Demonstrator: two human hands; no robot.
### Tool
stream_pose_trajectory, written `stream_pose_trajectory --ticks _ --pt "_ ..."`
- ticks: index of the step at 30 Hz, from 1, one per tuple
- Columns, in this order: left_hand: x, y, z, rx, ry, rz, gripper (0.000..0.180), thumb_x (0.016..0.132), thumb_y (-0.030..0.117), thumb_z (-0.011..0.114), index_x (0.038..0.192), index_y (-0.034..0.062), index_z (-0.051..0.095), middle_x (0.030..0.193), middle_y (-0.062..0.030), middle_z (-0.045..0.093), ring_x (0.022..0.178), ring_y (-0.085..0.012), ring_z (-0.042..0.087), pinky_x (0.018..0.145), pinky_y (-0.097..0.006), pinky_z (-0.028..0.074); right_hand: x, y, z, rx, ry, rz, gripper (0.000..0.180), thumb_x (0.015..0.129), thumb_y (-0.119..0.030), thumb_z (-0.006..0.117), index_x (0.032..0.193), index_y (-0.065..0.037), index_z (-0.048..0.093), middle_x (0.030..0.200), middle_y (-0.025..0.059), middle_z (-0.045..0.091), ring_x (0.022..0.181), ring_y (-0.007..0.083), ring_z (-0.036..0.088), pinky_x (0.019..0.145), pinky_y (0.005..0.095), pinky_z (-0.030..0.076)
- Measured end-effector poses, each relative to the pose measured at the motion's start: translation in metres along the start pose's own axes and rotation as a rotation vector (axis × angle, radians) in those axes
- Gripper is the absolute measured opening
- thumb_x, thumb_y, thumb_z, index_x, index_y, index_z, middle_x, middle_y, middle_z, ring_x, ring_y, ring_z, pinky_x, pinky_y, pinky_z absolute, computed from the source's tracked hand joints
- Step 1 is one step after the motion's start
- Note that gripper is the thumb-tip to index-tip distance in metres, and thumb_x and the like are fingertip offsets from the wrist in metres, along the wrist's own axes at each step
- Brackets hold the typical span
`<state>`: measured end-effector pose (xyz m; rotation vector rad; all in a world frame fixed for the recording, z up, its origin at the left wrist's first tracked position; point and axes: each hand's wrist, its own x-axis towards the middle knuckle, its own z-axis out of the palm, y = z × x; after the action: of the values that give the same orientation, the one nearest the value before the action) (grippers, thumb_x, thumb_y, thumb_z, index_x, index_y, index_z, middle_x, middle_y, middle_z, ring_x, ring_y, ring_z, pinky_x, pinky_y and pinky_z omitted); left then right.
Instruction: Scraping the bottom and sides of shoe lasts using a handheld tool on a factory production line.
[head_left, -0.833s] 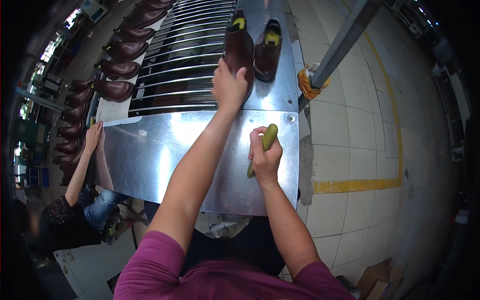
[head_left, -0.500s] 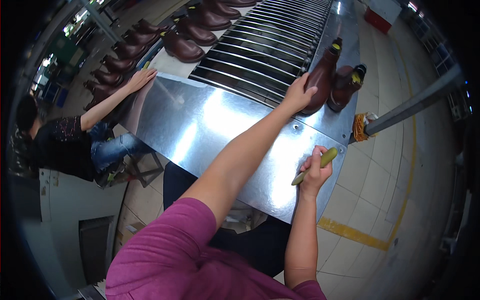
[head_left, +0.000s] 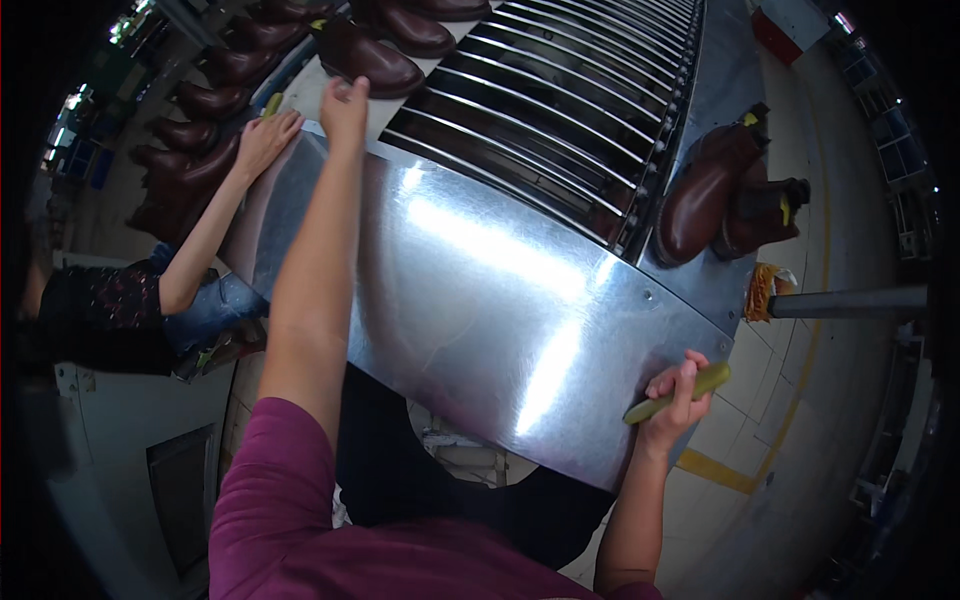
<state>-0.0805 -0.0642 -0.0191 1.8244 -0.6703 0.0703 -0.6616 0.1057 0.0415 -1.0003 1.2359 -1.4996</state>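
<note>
Beyond the shiny metal tabletop (head_left: pixel 470 290), 2 glossy, dark-brown shoes (head_left: pixel 698 195) sit at right; the left hand (head_left: pixel 344 112), on 1 of them earlier, is now at the edge of 1 brown shoe (head_left: pixel 374 62) at far left, its grip impossible to tell. The right hand (head_left: pixel 670 420) is clamped around 1 tapered, olive-green tool (head_left: pixel 710 379) at the tabletop's right edge.

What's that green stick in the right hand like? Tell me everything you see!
The green stick is olive-coloured and slim, with a thick rounded end at upper right and a narrower, tapering end at lower left, so it slants. The right hand grips it around the middle, hiding that part. It's near the right edge of the shiny metal table; its material is unclear.
</note>
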Motion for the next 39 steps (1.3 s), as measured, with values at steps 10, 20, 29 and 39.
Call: stream_pose_trajectory --ticks 10,20,29,39 --pt "0.167 -0.064 0.049 -0.132 0.03 -0.407 0.161 0.051 0.057 0.099 0.162 0.002 -0.005 0.161 -0.0279 0.029 0.138 -0.0393 0.047 0.109 -0.052 0.049 0.002 0.006 0.005 -0.047 -0.048 -0.012 0.035 0.097 -0.02 0.062 0.12 0.006 0.051 0.062 0.0031 0.05 0.051 0.0118 0.046 0.05 0.0284 0.04" --pt "0.226 -0.086 -0.008 -0.785 0.069 -0.357 0.073 0.076 0.036 0.074 0.134 -0.0053 0.058 0.133 -0.0205 0.064 0.117 -0.0395 0.065 0.1 -0.059 0.053 0.0 0.001 0.01 -0.01 -0.065 0.05 0.033 0.096 -0.014 0.064 0.122 0.005 0.055 0.073 0.0025 0.054 0.058 0.0095 0.05 0.054 0.0247 0.041" --pt "-0.025 0.129 -0.097 -1.006 -0.412 -0.333 0.116 0.078 0.065 0.062 0.159 -0.0068 0.021 0.163 -0.0308 0.025 0.148 -0.0506 0.029 0.125 -0.058 0.024 0.005 -0.001 0.003 -0.009 -0.029 0.093 0.026 0.095 -0.015 0.071 0.116 -0.003 0.061 0.071 -0.0042 0.054 0.057 0.0034 0.048 0.053 0.0214 0.038" --pt "-0.209 0.061 -0.338 -0.946 -0.638 -0.6 0.078 0.095 0.046 0.061 0.154 0.0013 0.037 0.148 -0.021 0.049 0.134 -0.039 0.051 0.115 -0.05 0.042 0.005 0.019 0.008 0.105 -0.054 0.034 0.021 0.095 -0.014 0.072 0.111 -0.005 0.061 0.071 -0.0055 0.054 0.052 0.0025 0.044 0.047 0.0209 0.035"
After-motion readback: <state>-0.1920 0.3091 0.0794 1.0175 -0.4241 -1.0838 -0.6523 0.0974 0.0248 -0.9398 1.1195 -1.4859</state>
